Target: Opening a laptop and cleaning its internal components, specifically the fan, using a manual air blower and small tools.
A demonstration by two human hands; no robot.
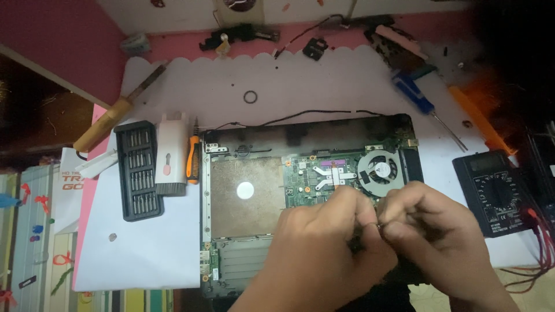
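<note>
Nearest the camera, the left hand and the right hand meet over the lower right part of the opened laptop, fingertips pressed together around something small and dark between them; both hands are pinched tight, but what they grasp is too small and hidden to name. Under and just beyond the knuckles lies the green board, with a metal heat pipe crossing it to the round fan at the laptop's upper right. To the left of the board is a bare brown bay with a white round sticker in it. Right of the laptop, a black multimeter sits on the white sheet, its red leads trailing off toward the edge. Left of the laptop stand, side by side, an orange screwdriver, a white brush tool and a black bit case. Farther out, a thin black cable runs along the laptop's far edge, and a small black ring lies alone on the sheet. A blue screwdriver and an orange tool lie at the far right, a wooden-handled tool at the far left. Loose black parts rest on the pink table at the back.
</note>
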